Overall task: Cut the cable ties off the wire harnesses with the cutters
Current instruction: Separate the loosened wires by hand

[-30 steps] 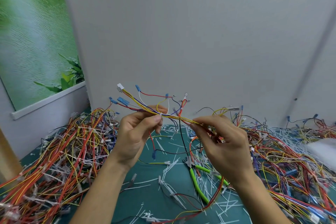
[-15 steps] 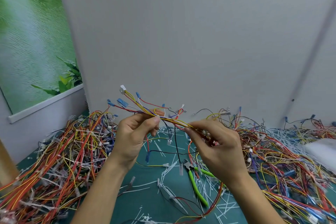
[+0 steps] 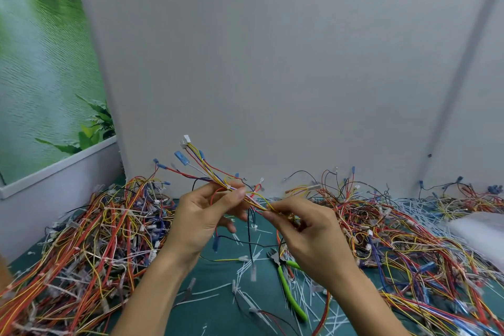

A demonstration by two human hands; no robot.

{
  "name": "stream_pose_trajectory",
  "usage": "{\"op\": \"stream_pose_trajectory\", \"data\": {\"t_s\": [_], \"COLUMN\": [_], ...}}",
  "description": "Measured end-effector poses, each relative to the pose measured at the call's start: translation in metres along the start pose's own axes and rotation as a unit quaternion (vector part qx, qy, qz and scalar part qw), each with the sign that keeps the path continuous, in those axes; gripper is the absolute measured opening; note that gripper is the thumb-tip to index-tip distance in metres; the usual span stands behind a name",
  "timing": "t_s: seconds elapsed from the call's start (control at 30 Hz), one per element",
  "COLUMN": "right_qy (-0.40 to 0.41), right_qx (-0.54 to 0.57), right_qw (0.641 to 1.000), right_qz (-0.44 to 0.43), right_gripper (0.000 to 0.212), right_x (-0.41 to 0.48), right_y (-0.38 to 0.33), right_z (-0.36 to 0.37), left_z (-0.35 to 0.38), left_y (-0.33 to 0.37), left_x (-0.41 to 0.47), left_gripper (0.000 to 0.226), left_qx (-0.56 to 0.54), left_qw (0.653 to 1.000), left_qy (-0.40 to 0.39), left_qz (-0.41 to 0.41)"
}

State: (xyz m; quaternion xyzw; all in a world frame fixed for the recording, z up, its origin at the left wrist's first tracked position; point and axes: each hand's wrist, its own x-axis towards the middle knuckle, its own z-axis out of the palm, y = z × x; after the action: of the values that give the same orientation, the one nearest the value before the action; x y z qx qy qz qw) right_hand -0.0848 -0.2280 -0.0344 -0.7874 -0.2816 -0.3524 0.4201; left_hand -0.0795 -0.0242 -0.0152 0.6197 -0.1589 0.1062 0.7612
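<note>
Grey wall panel [image 3: 272, 63] fills the back. Below it is the green table mat [image 3: 218, 316], strewn with white cut ties [image 3: 210, 291].

The left wire pile [image 3: 90, 240] and right wire pile [image 3: 403, 243] flank the middle of the mat, both tangled in red, yellow and blue.

We hold both hands up over the mat with one harness [image 3: 215, 176] strung between them:
- Left hand [image 3: 201, 221] has thumb and fingers curled round the bundle, pinching it right at a white cable tie [image 3: 228, 187].
- Right hand [image 3: 311, 237] pinches the yellow and red strands between thumb and forefinger, close to the left hand but not touching it.
- The harness fans up and left from the left hand, ending in white and blue connectors. Loose strands hang down toward the mat.

Cutters [image 3: 286, 284] have green handles and lie flat on the mat under the right hand, with neither hand on them. The nose points toward the wall. We can't tell whether the blades are open or closed.
</note>
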Motion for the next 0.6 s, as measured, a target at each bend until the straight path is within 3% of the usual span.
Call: {"op": "stream_pose_trajectory", "data": {"t_s": [0.23,0.6], "right_qy": [-0.059,-0.054], "right_qx": [0.000,0.009], "right_qw": [0.998,0.997], "right_qz": [0.015,0.045], "right_gripper": [0.004,0.006], "right_x": [-0.0024,-0.0014], "right_y": [0.0039,0.0002], "right_z": [0.0017,0.0007], "left_z": [-0.0010,-0.0012], "left_y": [-0.0032,-0.0043], "left_x": [0.0023,0.0010], "left_gripper": [0.031,0.028], "left_qx": [0.027,0.020], "left_qw": [0.999,1.000], "left_qy": [0.002,-0.004], "left_qz": [-0.020,-0.012]}}
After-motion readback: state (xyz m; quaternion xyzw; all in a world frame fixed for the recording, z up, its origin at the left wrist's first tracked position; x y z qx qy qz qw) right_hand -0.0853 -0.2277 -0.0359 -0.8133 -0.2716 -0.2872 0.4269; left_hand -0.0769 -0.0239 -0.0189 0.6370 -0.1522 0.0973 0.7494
